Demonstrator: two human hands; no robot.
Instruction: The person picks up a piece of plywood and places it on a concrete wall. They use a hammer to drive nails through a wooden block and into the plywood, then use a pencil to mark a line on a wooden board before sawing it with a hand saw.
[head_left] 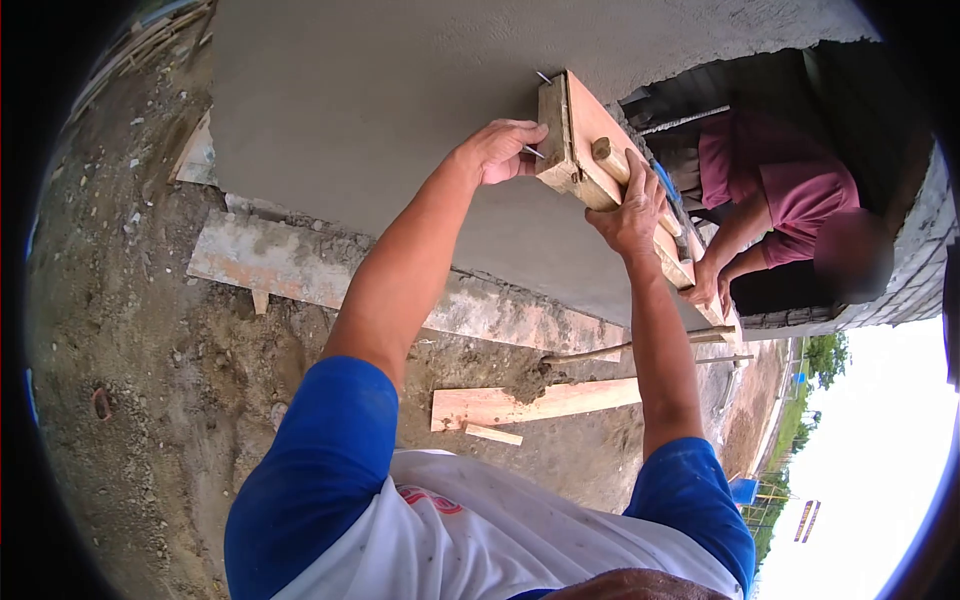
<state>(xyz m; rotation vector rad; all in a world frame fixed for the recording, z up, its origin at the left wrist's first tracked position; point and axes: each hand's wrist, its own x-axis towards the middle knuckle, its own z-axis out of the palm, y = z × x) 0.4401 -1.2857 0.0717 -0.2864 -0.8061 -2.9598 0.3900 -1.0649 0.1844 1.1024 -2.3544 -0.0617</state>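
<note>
Against the grey plastered wall sits a wooden form made of boards, at the edge of a wall opening. My left hand pinches a thin metal rod beside the form's near end. A second metal tip sticks out at that end's upper corner. My right hand is wrapped over the form's board, next to a short round wooden piece. Farther along the form, a co-worker's hands rest on its boards.
The co-worker in a maroon shirt leans through the opening. Below, a long plank lies along the wall's base, and another board with a small wood offcut lies on the dirt. A stick crosses near the form's far end.
</note>
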